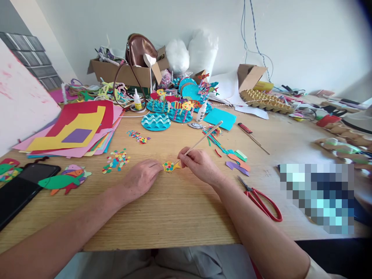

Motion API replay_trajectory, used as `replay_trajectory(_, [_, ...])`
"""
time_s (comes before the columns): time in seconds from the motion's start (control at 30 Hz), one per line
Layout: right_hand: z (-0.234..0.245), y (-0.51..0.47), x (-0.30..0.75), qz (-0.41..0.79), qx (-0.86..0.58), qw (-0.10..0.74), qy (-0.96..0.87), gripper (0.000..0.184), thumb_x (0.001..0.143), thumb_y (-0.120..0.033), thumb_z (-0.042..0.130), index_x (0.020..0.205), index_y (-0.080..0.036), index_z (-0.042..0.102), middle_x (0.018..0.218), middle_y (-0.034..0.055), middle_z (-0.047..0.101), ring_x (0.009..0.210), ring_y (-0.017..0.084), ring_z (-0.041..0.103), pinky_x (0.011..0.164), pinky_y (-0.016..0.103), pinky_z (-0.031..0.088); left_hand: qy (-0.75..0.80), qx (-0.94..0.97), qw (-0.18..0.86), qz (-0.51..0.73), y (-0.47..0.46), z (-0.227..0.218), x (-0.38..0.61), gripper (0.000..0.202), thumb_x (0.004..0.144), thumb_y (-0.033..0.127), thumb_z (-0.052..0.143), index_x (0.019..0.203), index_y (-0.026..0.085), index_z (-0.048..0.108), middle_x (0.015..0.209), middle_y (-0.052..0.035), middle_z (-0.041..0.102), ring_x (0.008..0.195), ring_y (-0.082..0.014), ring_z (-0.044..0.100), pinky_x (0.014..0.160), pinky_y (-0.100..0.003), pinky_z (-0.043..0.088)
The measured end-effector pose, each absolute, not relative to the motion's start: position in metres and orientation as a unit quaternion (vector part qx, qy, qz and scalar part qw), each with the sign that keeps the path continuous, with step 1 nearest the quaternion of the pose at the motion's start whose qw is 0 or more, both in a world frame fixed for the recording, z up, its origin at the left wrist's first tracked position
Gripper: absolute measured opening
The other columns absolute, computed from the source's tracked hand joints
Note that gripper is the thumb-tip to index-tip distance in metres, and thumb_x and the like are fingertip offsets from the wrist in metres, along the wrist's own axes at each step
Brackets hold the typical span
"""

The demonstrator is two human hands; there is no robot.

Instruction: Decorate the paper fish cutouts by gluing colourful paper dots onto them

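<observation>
A small yellow paper fish (167, 166) covered with coloured dots lies flat on the wooden table between my hands. My left hand (143, 176) is closed, with its fingertips pressed on the fish's left end. In my right hand (197, 162) a thin wooden stick (205, 136) is pinched like a pen, its lower tip at the fish's tail and its upper end slanting up to the right. Loose paper dots (116, 160) are scattered left of my left hand. Red-handled scissors (263, 201) lie to the right of my right forearm.
Stacked coloured paper (69, 135) and a black phone (29, 180) sit at left, beside a green paper fish (61, 179). Glue bottles (201, 112) and blue wave decorations (156, 121) stand behind. Paper scraps (238, 162) and a red cutter (245, 128) lie right.
</observation>
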State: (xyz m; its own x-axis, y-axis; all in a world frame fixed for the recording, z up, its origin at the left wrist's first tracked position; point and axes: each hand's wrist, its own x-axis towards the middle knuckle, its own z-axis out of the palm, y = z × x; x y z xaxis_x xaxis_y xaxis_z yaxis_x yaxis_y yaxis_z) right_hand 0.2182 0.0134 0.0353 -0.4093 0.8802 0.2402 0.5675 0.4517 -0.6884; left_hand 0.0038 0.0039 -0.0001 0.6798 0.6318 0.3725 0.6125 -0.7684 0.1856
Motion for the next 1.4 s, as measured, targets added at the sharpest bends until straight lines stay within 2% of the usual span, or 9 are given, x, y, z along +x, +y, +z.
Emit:
replay_trajectory(0.53, [0.0417, 0.0093, 0.2147, 0.242, -0.456, 0.268, -0.813, 0.027, 0.085, -0.018, 0.043, 0.059, -0.016, 0.052, 0.068, -0.0003, 0.061, 0.055, 0.007, 0.05, 0.057, 0.018, 0.035, 0.335, 0.918, 0.032, 0.209, 0.0033, -0.0012, 0.0034, 0.022, 0.086, 0.009, 0.038, 0.092, 0.014, 0.058, 0.093, -0.0077, 0.063, 0.088, -0.0186, 0.059, 0.079, -0.033, 0.049])
replay_trajectory(0.83, [0.0362, 0.0135, 0.2186, 0.243, -0.454, 0.315, -0.798, 0.029, 0.086, -0.022, 0.041, 0.06, -0.017, 0.053, 0.066, -0.0004, 0.06, 0.057, 0.008, 0.051, 0.057, 0.019, 0.036, 0.331, 0.919, 0.031, 0.211, 0.0028, 0.0006, 0.004, 0.022, 0.085, 0.008, 0.039, 0.092, 0.013, 0.059, 0.093, -0.0079, 0.064, 0.087, -0.0188, 0.059, 0.078, -0.033, 0.049])
replay_trajectory(1.4, [0.0389, 0.0111, 0.2118, 0.216, -0.46, 0.278, -0.815, 0.027, 0.086, -0.018, 0.041, 0.061, -0.017, 0.052, 0.07, 0.0007, 0.061, 0.061, 0.009, 0.054, 0.06, 0.02, 0.036, 0.334, 0.918, 0.036, 0.212, 0.0028, 0.0003, 0.0042, 0.022, 0.084, 0.007, 0.038, 0.092, 0.012, 0.058, 0.092, -0.0089, 0.063, 0.087, -0.0195, 0.059, 0.078, -0.034, 0.049])
